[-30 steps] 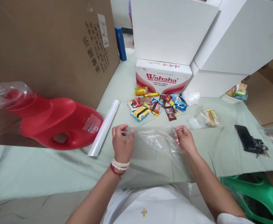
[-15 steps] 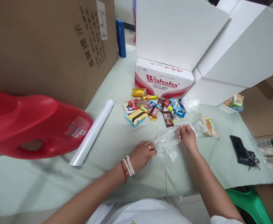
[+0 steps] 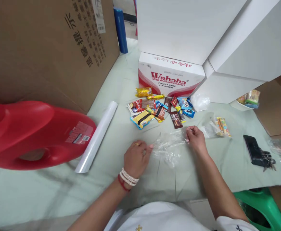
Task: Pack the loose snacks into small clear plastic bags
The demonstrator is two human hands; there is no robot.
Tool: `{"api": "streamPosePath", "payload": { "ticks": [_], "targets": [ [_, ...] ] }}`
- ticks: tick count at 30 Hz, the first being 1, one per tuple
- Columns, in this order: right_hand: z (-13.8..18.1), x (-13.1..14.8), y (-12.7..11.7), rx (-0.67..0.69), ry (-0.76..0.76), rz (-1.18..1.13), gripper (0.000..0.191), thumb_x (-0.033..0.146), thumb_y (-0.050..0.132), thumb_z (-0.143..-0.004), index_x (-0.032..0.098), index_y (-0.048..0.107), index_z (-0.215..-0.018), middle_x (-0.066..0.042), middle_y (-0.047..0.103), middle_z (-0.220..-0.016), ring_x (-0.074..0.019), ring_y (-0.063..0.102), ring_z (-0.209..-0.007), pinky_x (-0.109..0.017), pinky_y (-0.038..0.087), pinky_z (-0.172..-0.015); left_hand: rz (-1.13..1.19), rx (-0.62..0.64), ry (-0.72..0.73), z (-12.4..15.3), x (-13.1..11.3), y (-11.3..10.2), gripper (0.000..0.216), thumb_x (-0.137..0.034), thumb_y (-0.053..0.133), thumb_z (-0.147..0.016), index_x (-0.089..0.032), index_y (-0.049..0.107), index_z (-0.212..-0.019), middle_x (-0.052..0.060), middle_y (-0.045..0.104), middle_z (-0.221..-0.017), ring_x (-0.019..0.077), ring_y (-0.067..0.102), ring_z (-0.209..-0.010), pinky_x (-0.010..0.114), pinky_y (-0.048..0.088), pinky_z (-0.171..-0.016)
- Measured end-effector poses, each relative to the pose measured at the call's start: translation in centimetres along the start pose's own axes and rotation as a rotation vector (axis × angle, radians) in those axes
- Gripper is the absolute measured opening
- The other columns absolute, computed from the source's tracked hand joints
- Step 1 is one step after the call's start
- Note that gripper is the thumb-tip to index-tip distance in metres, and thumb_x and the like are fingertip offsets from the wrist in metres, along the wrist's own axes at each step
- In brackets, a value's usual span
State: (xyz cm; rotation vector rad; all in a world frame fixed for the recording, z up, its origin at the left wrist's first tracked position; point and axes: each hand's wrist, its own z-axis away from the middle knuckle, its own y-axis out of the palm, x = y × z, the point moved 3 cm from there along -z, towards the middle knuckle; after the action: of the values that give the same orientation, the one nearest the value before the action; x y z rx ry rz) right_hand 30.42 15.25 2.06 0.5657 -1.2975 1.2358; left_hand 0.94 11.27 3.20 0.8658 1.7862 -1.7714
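A crumpled clear plastic bag (image 3: 168, 145) lies on the pale green table cover (image 3: 121, 96) between my hands. My left hand (image 3: 137, 157), with a ring and beaded bracelets, pinches the bag's left edge. My right hand (image 3: 195, 138) pinches its right edge, fingers closed. Just beyond the bag lies a pile of several wrapped snacks (image 3: 158, 107), among them a brown cocoa bar (image 3: 175, 119) and a yellow packet (image 3: 143, 92).
A big red jug (image 3: 34, 133) lies at the left beside a white roll (image 3: 97, 136). A large cardboard box (image 3: 46, 48), a Wahaha carton (image 3: 168, 77) and white boxes (image 3: 227, 38) stand behind. Another bagged snack (image 3: 221, 125), a phone with keys (image 3: 254, 149) and a green stool (image 3: 263, 207) are at the right.
One second ago both hands held the bag stretched wide. The left hand then moved in towards the right, gathering the bag, and now sits slightly back to the left, still pinching it.
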Motion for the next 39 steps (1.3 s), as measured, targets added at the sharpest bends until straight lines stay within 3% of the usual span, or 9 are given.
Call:
{"api": "streamPosePath", "payload": {
  "ticks": [4,8,16,19,22,30,34,37,39],
  "targets": [
    [0.9,0.4,1.4,0.000,-0.010,-0.049,0.034,0.053,0.070,-0.078,0.024,0.057,-0.090,0.005,0.057,-0.061,-0.0119,0.045,-0.044,-0.025,0.033,-0.040,-0.188,0.122,-0.023,-1.0,-1.8,2.0,0.016,-0.035,0.069,-0.086,-0.020,0.065,-0.091,0.012,0.068,-0.094,0.0302,0.064,-0.089,0.038,0.048,-0.076],
    [-0.6,0.4,-0.1,-0.067,-0.060,0.051,0.034,0.053,0.069,-0.078,0.022,0.060,-0.087,0.005,0.057,-0.059,-0.0114,0.042,-0.046,-0.025,0.033,-0.045,0.121,0.292,0.030,-1.1,-0.6,2.3,0.022,-0.015,0.064,-0.080,-0.023,0.061,-0.100,0.002,0.066,-0.083,0.0213,0.063,-0.075,0.033,0.047,-0.073],
    [0.5,2.5,-4.2,-0.143,-0.274,0.286,0.049,0.062,0.067,-0.082,0.022,0.066,-0.111,-0.010,0.068,-0.112,-0.0211,0.066,-0.092,-0.030,0.054,-0.068,0.364,0.029,-0.137,0.1,1.1,1.1,0.006,-0.029,0.060,-0.087,-0.023,0.060,-0.085,0.001,0.064,-0.075,0.0191,0.058,-0.068,0.031,0.043,-0.069],
    [4.0,1.6,-3.3,-0.147,-0.041,0.179,0.056,0.071,0.054,-0.088,0.023,0.057,-0.117,-0.008,0.069,-0.094,-0.0217,0.068,-0.072,-0.032,0.053,-0.054,0.324,0.002,-0.142,0.5,0.3,2.0,0.011,-0.030,0.055,-0.090,-0.023,0.060,-0.084,0.003,0.065,-0.077,0.0201,0.058,-0.070,0.032,0.042,-0.070],
    [6.8,-0.4,-0.2,0.104,0.203,-0.010,0.066,0.068,0.066,-0.082,0.025,0.047,-0.129,-0.002,0.067,-0.077,-0.0217,0.066,-0.061,-0.032,0.052,-0.050,0.344,0.023,-0.147,0.8,-0.1,2.9,0.011,-0.033,0.059,-0.087,-0.022,0.062,-0.090,0.001,0.063,-0.075,0.0191,0.057,-0.068,0.032,0.042,-0.069],
    [6.2,-1.4,-2.1,0.191,0.178,-0.209,0.066,0.047,0.088,-0.066,0.019,0.056,-0.116,0.007,0.058,-0.068,-0.0075,0.046,-0.050,-0.020,0.036,-0.045,0.510,-0.029,-0.323,-1.1,4.3,0.8,0.037,-0.042,0.076,-0.075,-0.020,0.058,-0.100,-0.003,0.058,-0.079,0.0130,0.054,-0.059,0.028,0.048,-0.058],
    [6.6,-2.0,-3.6,0.174,0.200,-0.126,0.068,0.050,0.088,-0.066,0.020,0.055,-0.117,0.007,0.056,-0.068,-0.0079,0.047,-0.051,-0.020,0.035,-0.044,-0.001,-0.269,0.195,-0.2,2.7,0.0,0.032,-0.023,0.068,-0.085,-0.022,0.061,-0.117,0.008,0.066,-0.111,0.0242,0.066,-0.103,0.046,0.053,-0.097],
    [7.5,-2.5,-3.3,0.151,0.171,-0.097,0.066,0.053,0.087,-0.067,0.021,0.054,-0.115,0.007,0.055,-0.069,-0.0087,0.050,-0.052,-0.021,0.038,-0.046,-0.221,-0.041,0.798,1.4,-0.3,2.1,0.034,-0.011,0.055,-0.095,-0.031,0.063,-0.121,0.002,0.071,-0.125,0.0200,0.056,-0.134,0.049,0.030,-0.124],
    [8.0,-2.9,-3.4,0.130,0.142,-0.062,0.065,0.056,0.086,-0.067,0.022,0.054,-0.113,0.008,0.054,-0.069,-0.0090,0.050,-0.051,-0.022,0.040,-0.046,-0.250,0.163,0.904,1.5,-1.0,3.2,0.042,-0.008,0.050,-0.097,-0.033,0.061,-0.129,0.001,0.069,-0.135,0.0179,0.051,-0.141,0.052,0.016,-0.129]
  ]
}}
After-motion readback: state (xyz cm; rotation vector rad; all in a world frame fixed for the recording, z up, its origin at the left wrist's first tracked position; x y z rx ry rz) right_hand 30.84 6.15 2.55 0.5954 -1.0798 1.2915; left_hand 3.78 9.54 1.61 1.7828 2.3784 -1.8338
